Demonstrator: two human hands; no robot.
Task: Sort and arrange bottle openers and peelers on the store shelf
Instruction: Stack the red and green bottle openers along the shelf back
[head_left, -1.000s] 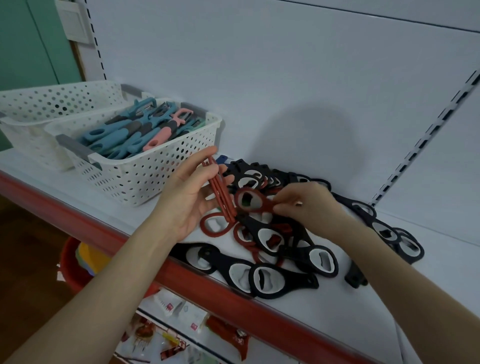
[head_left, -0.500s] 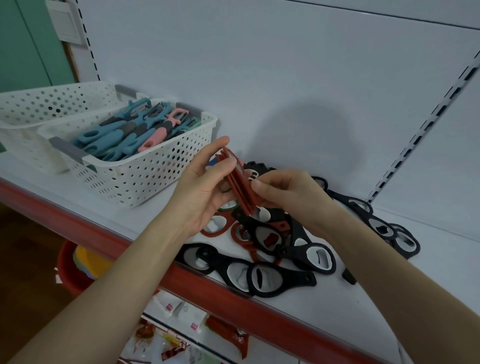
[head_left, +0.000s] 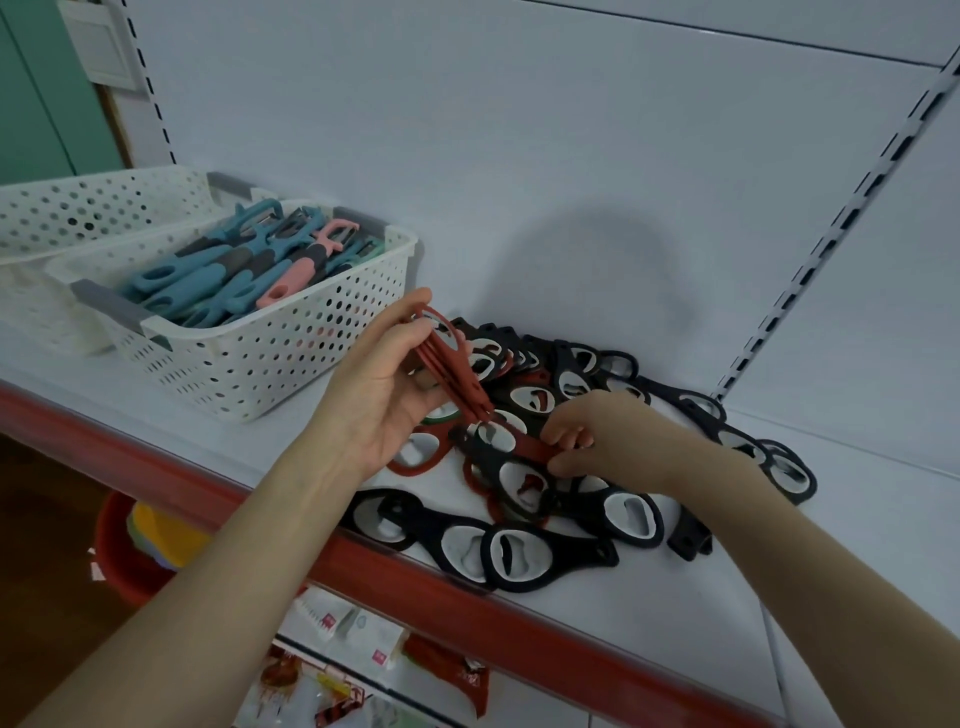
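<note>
– Bottle openers (head_left: 519, 556): where are they now?

– Most lie in a loose heap of black and red on the shelf (head_left: 675, 623), right of the baskets and up to its front edge. A red stack (head_left: 457, 369) is held just above the heap, edge-on, by the left hand (head_left: 384, 395), with the fingers closed round it.

– And the other hand?

– Half a second ago it was up at the stack, pressing an opener in. Now the right hand (head_left: 602, 441) is down on the heap, with thumb and fingertips pinching the handle of another red opener (head_left: 530, 447) that lies partly over the black ones.

– So what does that tell us?

– I'd say the reds are being picked out one at a time and gathered in the left hand. Several reds still show among the black ones, so the colour sorting looks only partway done, and nothing has been laid out in rows yet.

– What about the containers?

– The nearer white basket (head_left: 270, 332) holds the peelers (head_left: 223, 280). They are mostly blue with one pink, lying roughly the same way, so that part looks dealt with. Just behind it is a second basket (head_left: 78, 208), and I can't make out anything in it from this angle.
</note>
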